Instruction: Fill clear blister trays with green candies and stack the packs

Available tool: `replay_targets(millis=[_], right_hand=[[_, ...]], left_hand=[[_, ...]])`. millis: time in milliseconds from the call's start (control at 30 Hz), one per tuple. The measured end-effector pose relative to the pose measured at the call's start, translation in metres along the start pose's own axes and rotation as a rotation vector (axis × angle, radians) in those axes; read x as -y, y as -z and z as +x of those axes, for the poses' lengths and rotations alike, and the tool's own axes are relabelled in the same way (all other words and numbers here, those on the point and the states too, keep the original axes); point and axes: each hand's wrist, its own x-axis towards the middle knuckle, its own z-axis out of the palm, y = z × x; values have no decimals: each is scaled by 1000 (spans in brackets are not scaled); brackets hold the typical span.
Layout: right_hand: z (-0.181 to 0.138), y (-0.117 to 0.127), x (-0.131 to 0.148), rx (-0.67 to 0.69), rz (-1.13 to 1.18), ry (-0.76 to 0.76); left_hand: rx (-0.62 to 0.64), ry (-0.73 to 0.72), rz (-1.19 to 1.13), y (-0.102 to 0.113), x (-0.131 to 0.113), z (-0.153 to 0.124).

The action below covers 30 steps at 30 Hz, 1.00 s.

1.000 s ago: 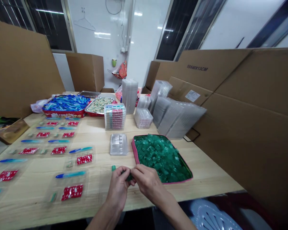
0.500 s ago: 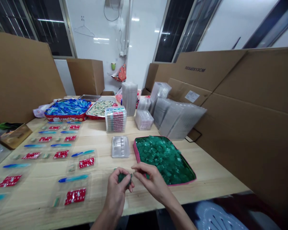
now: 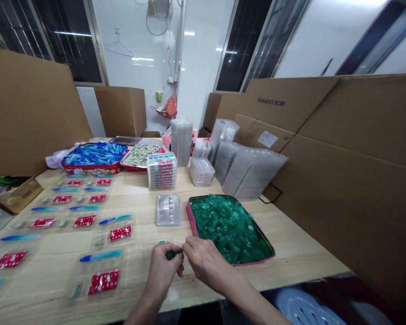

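Observation:
My left hand [image 3: 164, 269] is closed around a small dark-green packet [image 3: 171, 254], of which only part shows between thumb and fingers. My right hand [image 3: 203, 258] meets it at the fingertips, thumb and fingers pinched together. Whatever lies in that pinch is hidden. Just beyond my right hand is a pink-rimmed tray [image 3: 191, 218] heaped with shiny green packets [image 3: 223, 225]. A clear plastic blister tray [image 3: 168, 210] lies on the table ahead of my left hand.
To the left, rows of clear trays hold blue pens [image 3: 100, 256] and red patterned packets [image 3: 103, 282]. Further back are a tin of blue pens [image 3: 96, 154], a tray of small pale pieces [image 3: 142, 155] and stacked clear cases [image 3: 162, 172]. Cardboard [image 3: 352, 180] walls the right side.
My right hand has come in closer to the left, its fingers now pinched against the left fingertips. The view has shifted slightly.

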Motion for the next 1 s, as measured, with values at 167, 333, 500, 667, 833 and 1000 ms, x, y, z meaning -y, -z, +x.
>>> replay_targets(millis=[167,333,500,667,833,1000], right_hand=[[1,-18,-14,-281,34,-68],[6,-5,-44,-615,500,-332],[9,-5,-51,-604,1024,-535],[5,-11,-59,-641,1440,-701],[1,-7,-73,-634,1598,-782],[1,-3,-79,-658,1680,-778]], left_hand=[[58,-25,-65,-1,7,2],[140,-11,-120,1,16,1],[140,11,-156,1,10,-2],[128,89,-202,-2,19,-8],[137,134,-249,-2,35,-8],[152,177,-280,0,42,-5]])
